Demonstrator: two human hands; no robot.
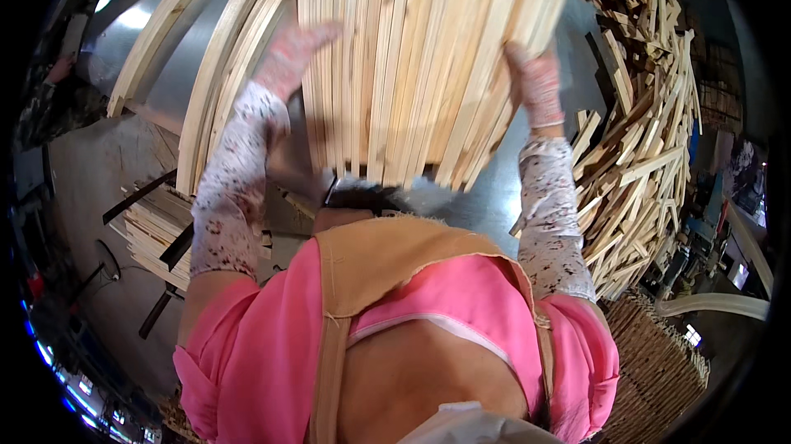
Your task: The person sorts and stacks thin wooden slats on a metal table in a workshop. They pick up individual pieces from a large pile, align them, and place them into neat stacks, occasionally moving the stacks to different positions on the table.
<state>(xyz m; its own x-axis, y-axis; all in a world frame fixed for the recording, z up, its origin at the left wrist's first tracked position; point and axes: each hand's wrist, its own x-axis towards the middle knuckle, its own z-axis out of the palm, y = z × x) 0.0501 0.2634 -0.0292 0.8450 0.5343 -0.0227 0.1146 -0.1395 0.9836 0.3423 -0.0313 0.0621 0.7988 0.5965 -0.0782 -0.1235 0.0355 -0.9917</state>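
A wide row of pale wooden slats point(404, 57) lies side by side in front of me, running away from my body, their near ends slightly uneven. My left hand point(292, 57), in a pinkish glove, is at the row's left edge, fingers apart and stretched toward the outermost slats. On the opposite edge my right hand point(537, 86), gloved alike and a little blurred, rests against the side of the row with its fingers extended. Neither hand is wrapped round a slat. Part of the far end of the row lies beyond the picture's top.
Loose slats point(235, 57) lie on the shiny metal tabletop point(144, 40) at left. A large heap of wood pieces point(638, 172) fills the right side. Lower left, more slats point(161, 234) are stacked near dark metal bars point(140, 197). Another wood stack point(659, 370) stands lower right.
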